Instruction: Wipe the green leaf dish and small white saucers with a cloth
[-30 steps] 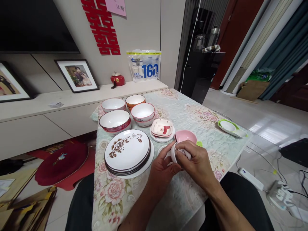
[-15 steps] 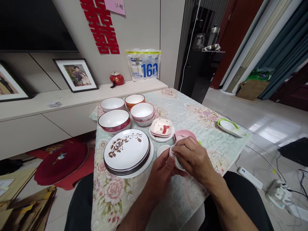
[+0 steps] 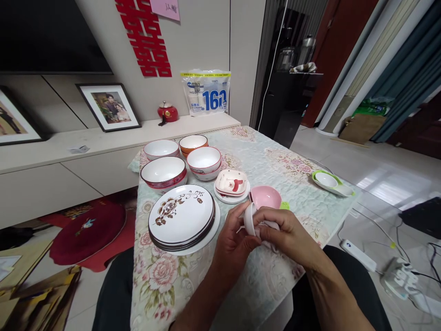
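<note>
A small white bowl point(image 3: 249, 219) is tilted on its side between my hands above the table's near edge. My left hand point(image 3: 234, 239) grips it from the left, fingers behind and thumb at the bottom edge. My right hand point(image 3: 285, 232) is closed on a pale crumpled cloth point(image 3: 272, 225) and presses into the bowl's open side; most of the cloth is hidden by the fingers. Just behind the hands sits a pink bowl point(image 3: 267, 196), with a bit of bright green point(image 3: 285, 205) beside it. Left of it, small square bear-patterned dishes point(image 3: 231, 182) are stacked on white round plates.
A stack of flower-patterned plates point(image 3: 182, 216) stands left of my hands. Behind it are bowls, including a red-patterned one point(image 3: 163, 170), a red-rimmed one point(image 3: 204, 161) and an orange one point(image 3: 193, 143). A green-edged dish point(image 3: 332, 183) lies near the right edge of the flowered tablecloth point(image 3: 165, 280).
The small bowl has turned upright on its side. My right hand has shifted and turned, showing the pale cloth under it and more of the pink bowl. The stacked dishes have stayed put.
</note>
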A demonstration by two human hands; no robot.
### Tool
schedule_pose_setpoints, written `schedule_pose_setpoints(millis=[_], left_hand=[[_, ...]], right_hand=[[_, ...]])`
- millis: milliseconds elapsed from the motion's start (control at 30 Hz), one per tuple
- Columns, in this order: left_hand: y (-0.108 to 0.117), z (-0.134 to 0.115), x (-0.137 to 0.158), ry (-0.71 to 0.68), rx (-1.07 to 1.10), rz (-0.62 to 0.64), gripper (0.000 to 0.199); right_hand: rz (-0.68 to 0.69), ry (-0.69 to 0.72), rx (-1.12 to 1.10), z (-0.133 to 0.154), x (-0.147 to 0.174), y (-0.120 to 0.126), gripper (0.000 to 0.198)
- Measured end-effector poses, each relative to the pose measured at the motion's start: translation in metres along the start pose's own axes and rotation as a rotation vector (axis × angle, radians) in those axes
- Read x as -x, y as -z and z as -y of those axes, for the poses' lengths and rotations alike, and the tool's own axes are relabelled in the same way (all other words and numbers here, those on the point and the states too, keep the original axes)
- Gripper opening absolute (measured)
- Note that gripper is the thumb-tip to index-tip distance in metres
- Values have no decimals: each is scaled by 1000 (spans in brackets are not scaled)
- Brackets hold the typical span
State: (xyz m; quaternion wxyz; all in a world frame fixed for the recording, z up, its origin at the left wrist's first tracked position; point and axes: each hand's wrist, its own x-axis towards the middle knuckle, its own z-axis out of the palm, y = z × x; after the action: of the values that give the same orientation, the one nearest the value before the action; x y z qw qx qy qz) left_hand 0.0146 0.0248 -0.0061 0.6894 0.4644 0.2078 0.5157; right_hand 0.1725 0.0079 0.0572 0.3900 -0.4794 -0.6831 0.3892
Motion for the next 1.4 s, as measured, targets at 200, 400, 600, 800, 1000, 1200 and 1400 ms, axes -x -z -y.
schedule_pose_setpoints(millis=[200, 400, 600, 800, 1000, 1200, 1400], left_hand=[[-1, -7, 0, 75, 82, -10, 62], [0, -12, -1, 51, 84, -119, 68], [-6, -17, -4, 152, 154, -191, 53], [-2, -15, -5, 199, 90, -130, 41], [2, -15, -6, 154, -66, -94, 33], [-6, -19, -4, 69, -81, -142, 24], [-2, -16, -4, 6, -153, -228, 25]], right_hand=[[25, 133, 84, -2, -3, 1, 14], [130, 202, 315, -2, -1, 9, 19], [25, 268, 440, -8, -2, 3, 15], [-60, 230, 241, -12, 0, 27, 16], [-194, 199, 105, -23, -1, 33, 10], [-461, 288, 148, -18, -7, 3, 13], [-368, 428, 398, -3, -4, -37, 26]])
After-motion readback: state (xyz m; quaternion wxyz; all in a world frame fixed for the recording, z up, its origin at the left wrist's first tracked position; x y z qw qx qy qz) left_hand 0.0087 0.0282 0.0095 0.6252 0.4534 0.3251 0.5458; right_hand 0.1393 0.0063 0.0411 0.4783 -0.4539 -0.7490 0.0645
